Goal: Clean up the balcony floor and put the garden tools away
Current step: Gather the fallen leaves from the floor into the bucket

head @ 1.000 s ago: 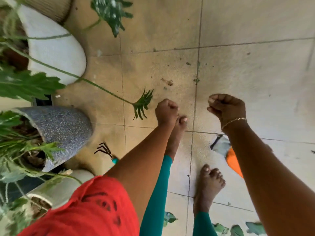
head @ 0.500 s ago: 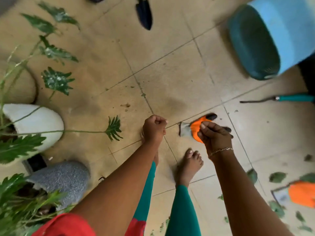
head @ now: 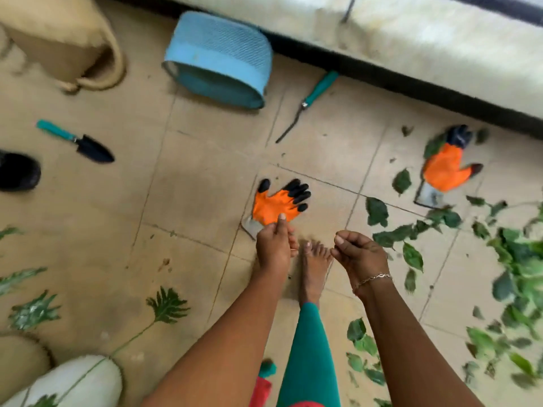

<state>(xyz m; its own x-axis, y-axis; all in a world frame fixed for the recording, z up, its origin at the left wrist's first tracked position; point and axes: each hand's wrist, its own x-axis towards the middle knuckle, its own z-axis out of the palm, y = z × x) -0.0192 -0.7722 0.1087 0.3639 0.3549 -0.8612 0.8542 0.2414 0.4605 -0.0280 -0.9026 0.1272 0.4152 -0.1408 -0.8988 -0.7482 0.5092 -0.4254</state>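
An orange glove with black fingertips (head: 276, 205) lies flat on the tiled floor just ahead of my feet. My left hand (head: 274, 245) hovers in a fist over its cuff, thumb forward, holding nothing. Beside it my right hand (head: 361, 257) is curled and holds nothing. A second orange glove (head: 442, 171) lies to the right among cut green leaves (head: 411, 254). A teal-handled trowel (head: 79, 142) lies at the left, and a thin teal-handled weeder (head: 305, 104) lies near the wall. A blue basket (head: 220, 54) is tipped on its side at the back.
A woven tan bag (head: 67, 39) sits at the back left and a black pot (head: 17, 171) at the left edge. A white planter (head: 73, 383) with fronds fills the near left corner. A low wall ledge (head: 411, 39) runs along the back right. More leaves (head: 523, 274) are heaped at the right.
The view has swung right from the planters to the gloves, basket and leaves. Both hands stay curled and hold nothing; the left now hovers over the near glove.
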